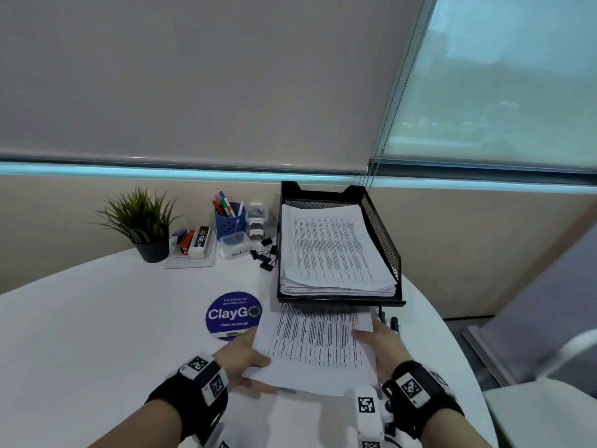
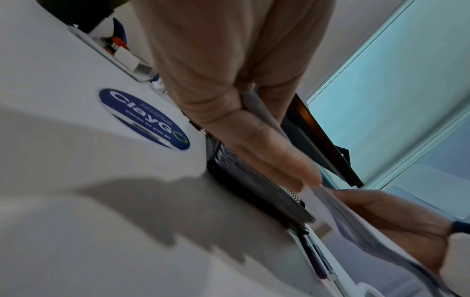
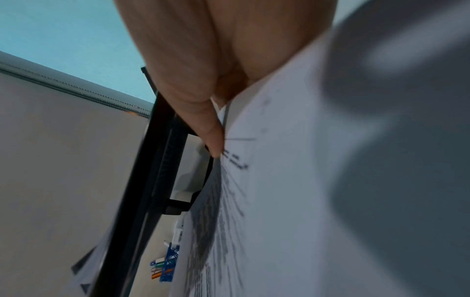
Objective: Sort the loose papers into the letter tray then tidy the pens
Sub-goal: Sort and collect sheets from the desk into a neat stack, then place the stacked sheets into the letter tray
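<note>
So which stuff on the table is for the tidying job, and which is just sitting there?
For the job:
held papers, in left hand and right hand
letter tray
pens in blue cup

Just lying about:
potted plant
binder clips
ClayGo sticker

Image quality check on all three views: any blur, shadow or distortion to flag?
Head: sharp, wide-angle bend in the window sill, text on the held papers legible as rows only. Left wrist: left hand blurred, hand shadow on the table. Right wrist: heavy motion blur; right hand and the papers' print smeared.
</note>
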`<control>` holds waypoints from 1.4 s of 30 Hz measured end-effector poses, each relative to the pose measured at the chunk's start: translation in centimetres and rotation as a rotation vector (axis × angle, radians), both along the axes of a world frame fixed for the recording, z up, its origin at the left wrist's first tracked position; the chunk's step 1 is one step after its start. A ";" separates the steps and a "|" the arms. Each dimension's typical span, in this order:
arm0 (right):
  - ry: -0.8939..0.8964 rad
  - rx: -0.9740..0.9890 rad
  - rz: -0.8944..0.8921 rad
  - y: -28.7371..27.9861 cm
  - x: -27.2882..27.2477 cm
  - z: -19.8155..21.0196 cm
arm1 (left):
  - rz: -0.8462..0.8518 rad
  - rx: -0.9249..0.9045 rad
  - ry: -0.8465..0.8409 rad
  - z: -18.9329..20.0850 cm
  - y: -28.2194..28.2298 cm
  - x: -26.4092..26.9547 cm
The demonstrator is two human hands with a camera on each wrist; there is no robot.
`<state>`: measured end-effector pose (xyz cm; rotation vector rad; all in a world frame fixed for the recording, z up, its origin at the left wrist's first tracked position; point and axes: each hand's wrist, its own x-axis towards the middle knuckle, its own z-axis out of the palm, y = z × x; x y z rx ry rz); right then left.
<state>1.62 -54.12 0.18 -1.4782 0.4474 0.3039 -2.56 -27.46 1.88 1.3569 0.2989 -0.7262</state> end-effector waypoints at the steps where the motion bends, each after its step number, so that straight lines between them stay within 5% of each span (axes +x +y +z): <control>1: 0.024 -0.002 0.035 -0.8 -0.2 0.0 | 0.022 -0.016 0.001 0.1 -0.7 0.0; 8: 0.130 -0.014 0.250 -4.1 -1.3 1.7 | 0.084 0.022 -0.006 0.6 -3.9 1.8; 15: 0.036 -0.195 0.073 -4.6 2.6 0.5 | 0.266 0.099 0.013 -1.3 -6.0 6.1; 18: 0.049 -0.312 0.007 -4.4 3.6 -0.4 | 0.301 0.253 -0.060 -2.1 -6.5 7.4; 22: 0.046 -0.527 0.019 -4.5 3.7 -1.3 | 0.316 0.549 -0.360 -3.1 -6.6 8.5; 26: 0.057 -0.747 0.113 -4.9 3.7 -1.8 | 0.243 0.784 -0.262 -4.0 -6.1 8.5; 30: 0.068 -0.603 0.048 -4.7 4.0 -1.5 | 0.102 0.991 -0.314 -3.9 -6.1 8.0; 36: 0.055 -0.498 0.040 -5.5 4.2 -1.4 | 0.113 1.197 -0.421 -4.6 -7.1 7.0; 42: 0.010 -0.541 -0.050 -8.1 3.7 -1.6 | 0.051 1.307 -0.473 -4.6 -8.2 6.4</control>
